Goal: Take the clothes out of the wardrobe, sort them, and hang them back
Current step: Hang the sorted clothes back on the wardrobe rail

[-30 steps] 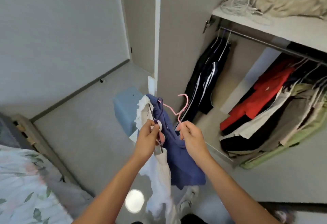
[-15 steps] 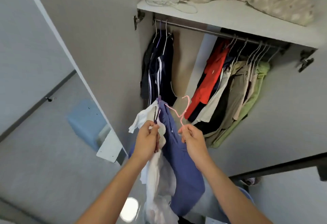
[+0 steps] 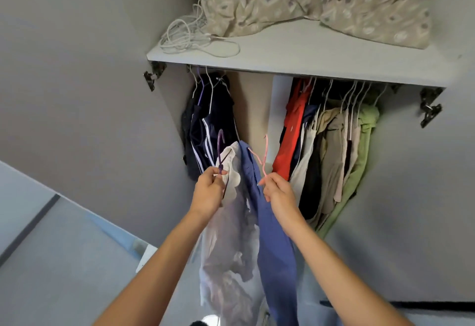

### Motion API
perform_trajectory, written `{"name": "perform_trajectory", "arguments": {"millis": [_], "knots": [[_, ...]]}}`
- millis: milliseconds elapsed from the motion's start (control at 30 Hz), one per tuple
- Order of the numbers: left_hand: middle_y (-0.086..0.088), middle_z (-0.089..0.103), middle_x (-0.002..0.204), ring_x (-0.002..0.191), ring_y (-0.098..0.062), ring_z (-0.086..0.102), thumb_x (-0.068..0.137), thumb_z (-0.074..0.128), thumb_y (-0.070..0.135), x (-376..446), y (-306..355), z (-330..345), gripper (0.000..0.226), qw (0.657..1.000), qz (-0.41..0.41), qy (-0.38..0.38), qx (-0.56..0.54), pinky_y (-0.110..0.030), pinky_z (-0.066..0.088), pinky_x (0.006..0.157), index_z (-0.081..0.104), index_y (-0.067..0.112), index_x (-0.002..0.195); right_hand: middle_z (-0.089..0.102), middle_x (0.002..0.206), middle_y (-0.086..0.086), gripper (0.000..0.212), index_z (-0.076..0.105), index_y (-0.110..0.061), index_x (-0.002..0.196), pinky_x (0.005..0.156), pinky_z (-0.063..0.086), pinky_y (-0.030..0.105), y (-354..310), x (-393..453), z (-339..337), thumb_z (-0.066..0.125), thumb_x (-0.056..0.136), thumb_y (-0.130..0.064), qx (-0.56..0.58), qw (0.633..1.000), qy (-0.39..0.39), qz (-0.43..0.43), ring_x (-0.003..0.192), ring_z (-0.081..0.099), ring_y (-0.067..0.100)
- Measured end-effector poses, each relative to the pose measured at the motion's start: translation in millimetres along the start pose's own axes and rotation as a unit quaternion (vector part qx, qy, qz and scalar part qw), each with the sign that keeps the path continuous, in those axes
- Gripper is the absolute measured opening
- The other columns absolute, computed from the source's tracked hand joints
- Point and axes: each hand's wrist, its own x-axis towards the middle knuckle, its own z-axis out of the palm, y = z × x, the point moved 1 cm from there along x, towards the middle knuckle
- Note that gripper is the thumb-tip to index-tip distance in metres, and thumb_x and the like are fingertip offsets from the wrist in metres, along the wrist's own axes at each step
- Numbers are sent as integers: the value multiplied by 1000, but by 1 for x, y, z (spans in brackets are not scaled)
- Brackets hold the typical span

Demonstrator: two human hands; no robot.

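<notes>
Two hangers, two pinches: my left hand [image 3: 208, 193] nips the purple wire hanger [image 3: 220, 149] carrying white cloth [image 3: 232, 168], my right hand [image 3: 279, 194] the pink wire hanger [image 3: 264, 157] carrying blue cloth [image 3: 270, 222]. Hooks point twelve o'clock toward the hidden rail; garments trail toward six.

I see a white top [image 3: 232, 171] on a purple hanger [image 3: 220, 150] and a blue garment [image 3: 272, 235] on a pink hanger [image 3: 264, 161], both dangling before the wardrobe [image 3: 295, 55]. Inside hang dark clothes [image 3: 205, 125] at left, with red, beige and green clothes [image 3: 334, 145] at right.
</notes>
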Motion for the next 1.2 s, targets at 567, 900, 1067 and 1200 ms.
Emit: {"name": "perform_trajectory", "arguments": {"millis": [567, 900, 1067, 1200], "knots": [[2, 38, 57, 46, -11, 31, 111, 38, 12, 128, 41, 20, 24, 998, 8, -62, -18, -22, 27, 41, 56, 11, 95, 39, 59, -7, 24, 67, -7, 100, 53, 30, 25, -19, 108, 9, 43, 107, -7, 51, 999, 5, -15, 56, 35, 11], [3, 43, 54, 41, -9, 38, 100, 34, 0, 214, 51, 13, 28, 996, 27, -81, -14, -19, 32, 39, 58, 14, 95, 39, 52, -12, 24, 66, 0, 97, 53, 28, 27, -23, 181, 46, 44, 106, -5, 35, 997, 60, -32, 52, 34, 9], [-1, 48, 59, 49, -13, 42, 98, 36, -3, 255, 49, 32, 29, 994, 69, -89, 5, -23, 37, 48, 60, 13, 96, 42, 54, -12, 30, 70, -21, 89, 54, 31, 27, -22, 224, 41, 47, 106, -14, -6, 993, 94, -65, 54, 38, 12], [-2, 55, 62, 50, -10, 48, 105, 38, 1, 285, 39, 42, 29, 991, 116, -71, 12, -24, 43, 53, 63, 14, 97, 47, 59, -8, 28, 70, -18, 89, 56, 33, 23, -18, 261, 41, 48, 105, -11, -26, 988, 107, -108, 52, 41, 5]]}}
